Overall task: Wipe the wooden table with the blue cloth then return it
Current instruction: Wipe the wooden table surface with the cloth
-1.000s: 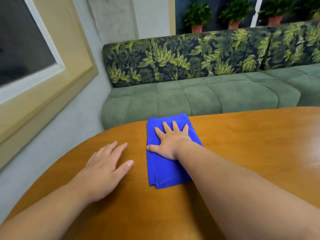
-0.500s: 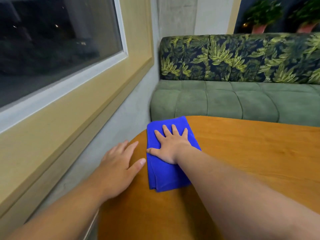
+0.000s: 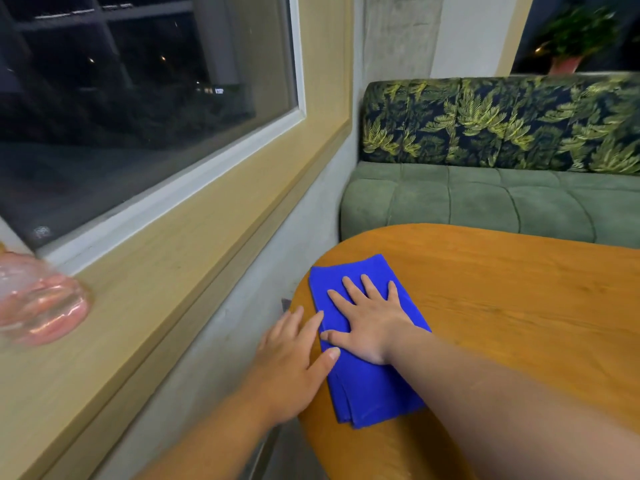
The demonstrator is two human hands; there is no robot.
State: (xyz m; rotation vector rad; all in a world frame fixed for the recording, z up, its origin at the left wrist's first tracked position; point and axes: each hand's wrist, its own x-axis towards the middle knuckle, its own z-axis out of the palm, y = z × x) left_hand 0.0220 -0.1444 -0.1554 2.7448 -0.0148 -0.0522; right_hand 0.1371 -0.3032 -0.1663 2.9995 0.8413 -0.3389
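- Right hand (image 3: 370, 323) lies flat, fingers spread, pressing the blue cloth (image 3: 370, 379); nothing gripped
- Left hand (image 3: 294, 358) rests open beside it, thumb touching the cloth
- Cloth sits folded at the wooden table (image 3: 519, 306) edge — near the window-side wall

Two bare forearms and hands

No sleeves are seen on either arm; left hand (image 3: 294, 355) and right hand (image 3: 370, 327) are ungloved.
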